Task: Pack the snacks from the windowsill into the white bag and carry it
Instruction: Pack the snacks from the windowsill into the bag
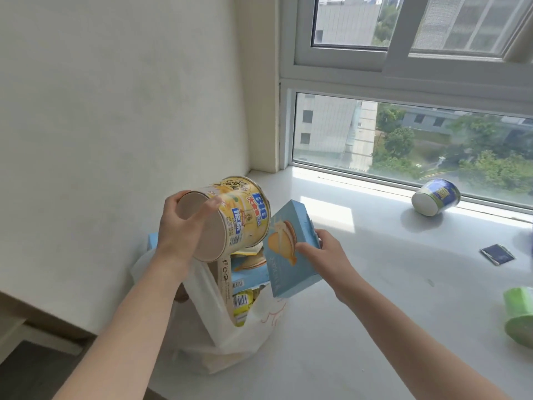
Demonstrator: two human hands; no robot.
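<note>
My left hand [180, 226] grips the base of a yellow noodle cup [239, 215], tilted on its side above the white bag [239, 336]. My right hand [326, 252] pinches a light blue biscuit box [288, 255] by its right edge, just over the bag's mouth. The bag stands at the left end of the white windowsill [360, 284] and holds another blue box [248, 269] and yellow packets [242, 304]. A blue noodle cup [435, 197] lies on its side by the window. A green cup [519, 316] sits at the right edge.
A small dark blue sachet [497, 254] lies on the sill at the right. The white wall [115, 111] closes off the sill's left end. The window pane [403, 140] runs along the back. The floor drops away at the lower left.
</note>
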